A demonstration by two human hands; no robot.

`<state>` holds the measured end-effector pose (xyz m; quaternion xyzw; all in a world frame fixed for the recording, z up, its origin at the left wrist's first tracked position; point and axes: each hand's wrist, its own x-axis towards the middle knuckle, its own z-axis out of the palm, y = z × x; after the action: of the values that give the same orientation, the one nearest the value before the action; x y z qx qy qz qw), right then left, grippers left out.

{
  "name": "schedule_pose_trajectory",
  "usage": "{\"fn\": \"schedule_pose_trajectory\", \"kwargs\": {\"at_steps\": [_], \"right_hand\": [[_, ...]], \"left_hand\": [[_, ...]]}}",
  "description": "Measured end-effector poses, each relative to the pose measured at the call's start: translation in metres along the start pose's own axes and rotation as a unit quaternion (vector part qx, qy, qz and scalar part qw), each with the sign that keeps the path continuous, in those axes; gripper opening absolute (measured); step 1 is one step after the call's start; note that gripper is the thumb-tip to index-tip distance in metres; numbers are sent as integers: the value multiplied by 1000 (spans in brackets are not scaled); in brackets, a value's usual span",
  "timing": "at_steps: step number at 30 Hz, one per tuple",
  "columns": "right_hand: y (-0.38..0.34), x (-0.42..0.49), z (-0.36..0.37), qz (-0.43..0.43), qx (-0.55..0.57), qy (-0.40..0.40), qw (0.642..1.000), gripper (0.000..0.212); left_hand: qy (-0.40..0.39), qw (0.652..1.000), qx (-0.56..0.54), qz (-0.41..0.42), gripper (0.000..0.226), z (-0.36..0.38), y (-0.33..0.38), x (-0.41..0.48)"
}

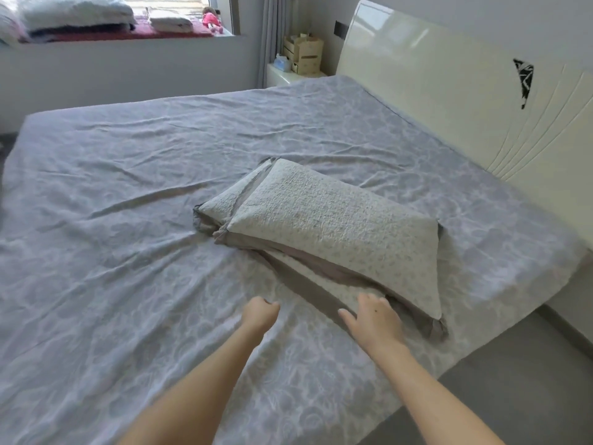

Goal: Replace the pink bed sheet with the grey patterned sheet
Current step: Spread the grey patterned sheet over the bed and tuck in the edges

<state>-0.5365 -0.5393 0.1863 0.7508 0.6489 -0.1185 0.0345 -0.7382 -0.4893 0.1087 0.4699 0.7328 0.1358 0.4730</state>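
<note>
First, head view, the only one. Left hand (pixel 259 314): fingers curled under into a loose fist and hidden behind the back of the hand. No cloth is seen in it. It hangs just over the sheet (pixel 128 187). Right hand (pixel 373 321): fingers straight and spread, palm down, fingertips at the grey band (pixel 308 284) along the near edge of the lower pillow (pixel 218 203). Whether the palm presses or only hovers, cannot tell. Both forearms are bare and cut off by the bottom edge.

The sheet is grey with a pale swirling pattern. It is spread flat and much creased, and reaches the headboard (pixel 449 101). Its left side runs out of frame.

Two pillows lie stacked near the middle. The top pillow (pixel 337 216) covers most of the lower one. Both are cream, quilted and finely speckled, with grey trim and a dull mauve lining in the gap between them.

The headboard is glossy cream with curved grooves and a black triangular mark (pixel 523 81). The nightstand (pixel 282 75) carries cardboard boxes (pixel 305 53), their detail too small to read. On the sill (pixel 128 36) is folded bedding (pixel 73 12) on a red mat (pixel 179 33), with a doll (pixel 211 20) in pink. The floor (pixel 529 364) is grey.
</note>
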Motion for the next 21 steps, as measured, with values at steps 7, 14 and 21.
{"fn": "schedule_pose_trajectory", "kwargs": {"at_steps": [7, 14, 21], "right_hand": [[7, 148, 25, -94, -125, -1, 988, 60], [2, 286, 82, -123, -250, -9, 960, 107], [1, 340, 124, -245, -320, 40, 914, 13]], "left_hand": [[51, 983, 174, -39, 24, 17, -1, 69], [-6, 932, 350, -93, 43, 30, -48, 129], [-121, 884, 444, -78, 56, 58, -107, 129]]}}
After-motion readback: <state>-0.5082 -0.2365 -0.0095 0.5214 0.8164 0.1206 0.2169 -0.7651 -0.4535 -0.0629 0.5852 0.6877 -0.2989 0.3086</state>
